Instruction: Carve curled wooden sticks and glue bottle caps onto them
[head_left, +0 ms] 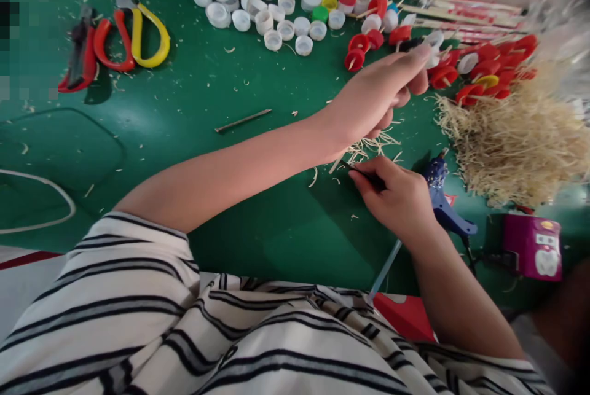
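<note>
My right hand (399, 195) is clamped on a slim dark tool (346, 166), its tip beside loose pale shavings (369, 148), right of the middle of the green table (276, 229). My left hand (391, 91) reaches toward the far right, thumb and fingers beside a white bottle cap (434, 45); it may be pinching it, but I can't tell. Scissors (133, 20) lie near the far left corner. A blue glue gun (442, 195) sits right of my right hand, near a tangled straw-like heap (516, 137) toward the right edge.
</note>
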`<state>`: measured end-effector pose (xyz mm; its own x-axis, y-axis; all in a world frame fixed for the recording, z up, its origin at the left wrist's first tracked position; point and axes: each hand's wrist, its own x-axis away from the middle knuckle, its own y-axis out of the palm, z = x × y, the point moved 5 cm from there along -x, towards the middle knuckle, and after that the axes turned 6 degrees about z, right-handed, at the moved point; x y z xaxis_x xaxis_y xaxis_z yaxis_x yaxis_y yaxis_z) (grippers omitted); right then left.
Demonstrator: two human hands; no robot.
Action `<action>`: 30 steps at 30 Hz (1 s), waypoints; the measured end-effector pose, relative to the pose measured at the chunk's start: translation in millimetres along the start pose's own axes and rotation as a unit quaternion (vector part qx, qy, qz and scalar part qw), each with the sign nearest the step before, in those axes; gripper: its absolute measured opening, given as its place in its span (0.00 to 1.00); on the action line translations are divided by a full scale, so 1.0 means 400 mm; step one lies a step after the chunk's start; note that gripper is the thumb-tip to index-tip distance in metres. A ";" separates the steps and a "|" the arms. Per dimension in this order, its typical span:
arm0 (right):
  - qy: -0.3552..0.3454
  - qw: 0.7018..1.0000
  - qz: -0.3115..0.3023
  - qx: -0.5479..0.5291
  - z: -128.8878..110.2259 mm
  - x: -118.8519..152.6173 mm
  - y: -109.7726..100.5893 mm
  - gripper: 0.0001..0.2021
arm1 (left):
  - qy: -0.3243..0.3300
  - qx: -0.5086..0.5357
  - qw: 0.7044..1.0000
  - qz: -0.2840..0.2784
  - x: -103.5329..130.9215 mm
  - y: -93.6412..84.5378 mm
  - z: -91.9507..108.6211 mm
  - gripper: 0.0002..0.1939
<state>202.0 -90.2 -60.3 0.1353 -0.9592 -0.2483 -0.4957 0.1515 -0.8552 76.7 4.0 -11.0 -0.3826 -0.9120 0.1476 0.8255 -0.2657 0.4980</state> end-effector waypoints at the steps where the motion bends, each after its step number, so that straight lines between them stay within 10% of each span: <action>1: -0.004 1.000 0.005 0.001 -0.003 0.000 -0.002 0.07 | -0.025 -0.016 1.000 -0.009 -0.001 0.000 -0.007 0.26; 30: -0.046 0.995 0.087 0.016 -0.011 -0.009 -0.022 0.12 | 0.004 0.068 0.998 -0.004 0.015 0.006 0.002 0.21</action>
<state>202.3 -89.2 -49.9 0.1280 -0.8921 -0.4334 -0.4915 0.3225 -0.8089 76.0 -1.9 -8.2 -0.3854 -0.9127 0.1361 0.7579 -0.2290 0.6109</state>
